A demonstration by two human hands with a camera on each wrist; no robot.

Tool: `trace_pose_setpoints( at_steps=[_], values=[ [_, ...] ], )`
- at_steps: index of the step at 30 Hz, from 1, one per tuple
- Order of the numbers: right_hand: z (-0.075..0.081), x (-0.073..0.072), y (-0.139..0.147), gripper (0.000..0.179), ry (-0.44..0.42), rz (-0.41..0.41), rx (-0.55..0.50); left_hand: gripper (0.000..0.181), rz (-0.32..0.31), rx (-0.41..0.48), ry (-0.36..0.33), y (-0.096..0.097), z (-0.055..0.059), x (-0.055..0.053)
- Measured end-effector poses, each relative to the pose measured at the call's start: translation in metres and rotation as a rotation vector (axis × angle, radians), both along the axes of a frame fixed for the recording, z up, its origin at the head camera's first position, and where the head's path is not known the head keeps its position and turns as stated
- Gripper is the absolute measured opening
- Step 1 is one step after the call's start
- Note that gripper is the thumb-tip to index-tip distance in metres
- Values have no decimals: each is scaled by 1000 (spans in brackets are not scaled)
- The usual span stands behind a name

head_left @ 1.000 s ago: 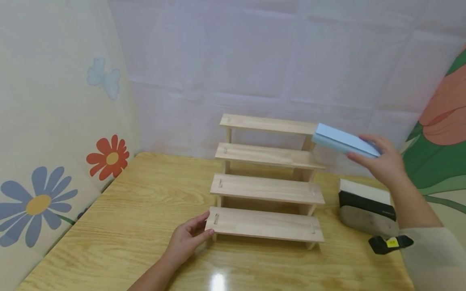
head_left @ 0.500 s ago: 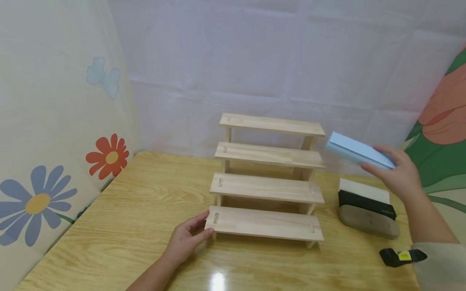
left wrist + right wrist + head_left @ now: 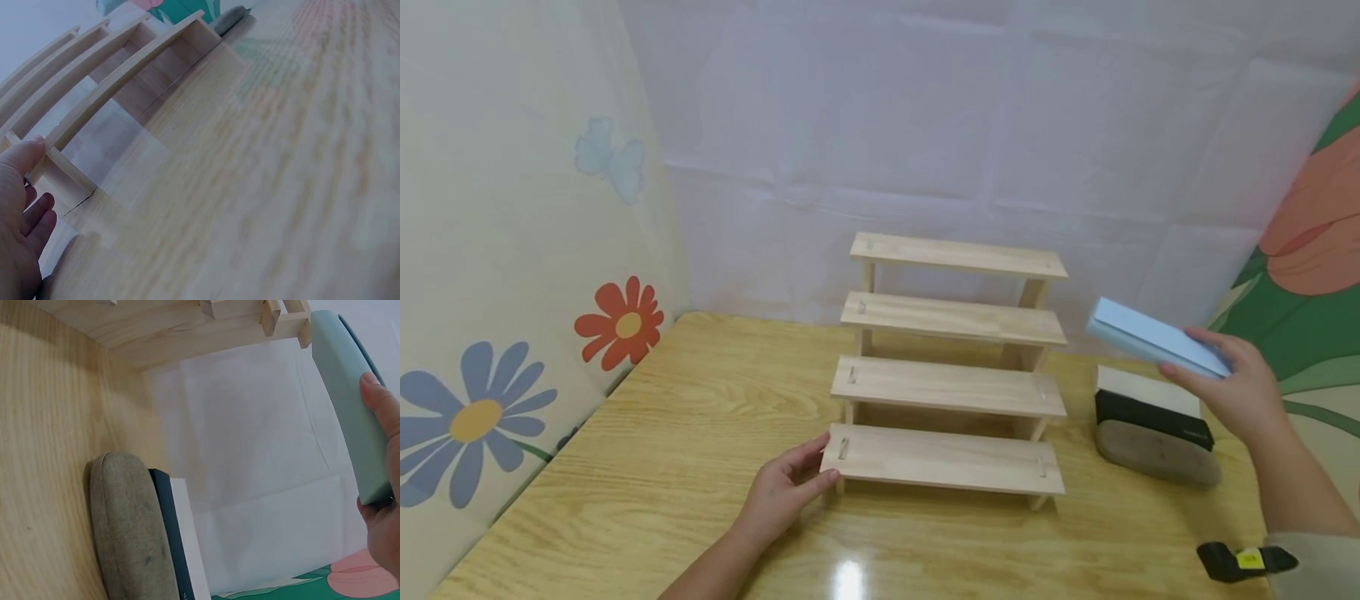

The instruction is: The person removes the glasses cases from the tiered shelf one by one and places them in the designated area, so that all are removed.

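A four-tier wooden step rack (image 3: pixel 943 457) stands on the wood-grain table. My left hand (image 3: pixel 784 492) grips the left end of its lowest board; the left wrist view has the thumb at the board's corner and the other fingers beside the end support. To the right of the rack, my right hand (image 3: pixel 1232 387) holds a long light blue glasses case (image 3: pixel 1157 335) by its near end, up in the air above other cases. In the right wrist view the thumb lies along the blue case (image 3: pixel 347 406), and its far end overlaps the rack's top corner.
Right of the rack, a grey-brown fabric case (image 3: pixel 1157 454), a black case (image 3: pixel 1150 419) and a white case (image 3: pixel 1150 390) lie side by side on the table (image 3: pixel 700 400). A white sheet (image 3: pixel 850 108) hangs behind, with flower-patterned panels at both sides.
My right hand has carried the blue glasses case down and to the right, away from the rack's top board. The left hand stays on the lowest board.
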State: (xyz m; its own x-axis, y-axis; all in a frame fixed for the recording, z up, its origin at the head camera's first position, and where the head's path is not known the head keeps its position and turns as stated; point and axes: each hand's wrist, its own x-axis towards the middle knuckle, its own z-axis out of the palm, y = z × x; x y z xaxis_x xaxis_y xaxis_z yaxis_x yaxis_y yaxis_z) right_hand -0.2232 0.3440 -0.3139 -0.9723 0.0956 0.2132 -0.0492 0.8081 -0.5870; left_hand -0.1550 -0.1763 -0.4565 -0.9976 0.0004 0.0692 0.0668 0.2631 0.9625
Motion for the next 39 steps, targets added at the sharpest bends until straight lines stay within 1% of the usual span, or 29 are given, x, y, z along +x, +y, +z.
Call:
trace_pose_setpoints(
  at_steps=[7, 14, 18, 24, 32, 39],
  values=[
    [-15, 9, 8, 79, -16, -16, 19, 55, 11, -12, -1, 0, 0, 0],
    [-29, 17, 14, 77, -3, -2, 19, 55, 12, -15, -7, 0, 1, -1],
    [-37, 24, 15, 76, -5, -7, 11, 55, 14, -15, -2, 0, 0, -1],
    [-52, 34, 16, 75, 1, -21, 32, 54, 25, -22, 0, 0, -1, -1],
    [-74, 44, 21, 70, 53, -41, 8, 54, 27, -25, -1, 1, -1, -2],
    [-86, 49, 25, 72, 39, -35, -5, 53, 21, -14, 14, 2, -3, -3]
  ],
)
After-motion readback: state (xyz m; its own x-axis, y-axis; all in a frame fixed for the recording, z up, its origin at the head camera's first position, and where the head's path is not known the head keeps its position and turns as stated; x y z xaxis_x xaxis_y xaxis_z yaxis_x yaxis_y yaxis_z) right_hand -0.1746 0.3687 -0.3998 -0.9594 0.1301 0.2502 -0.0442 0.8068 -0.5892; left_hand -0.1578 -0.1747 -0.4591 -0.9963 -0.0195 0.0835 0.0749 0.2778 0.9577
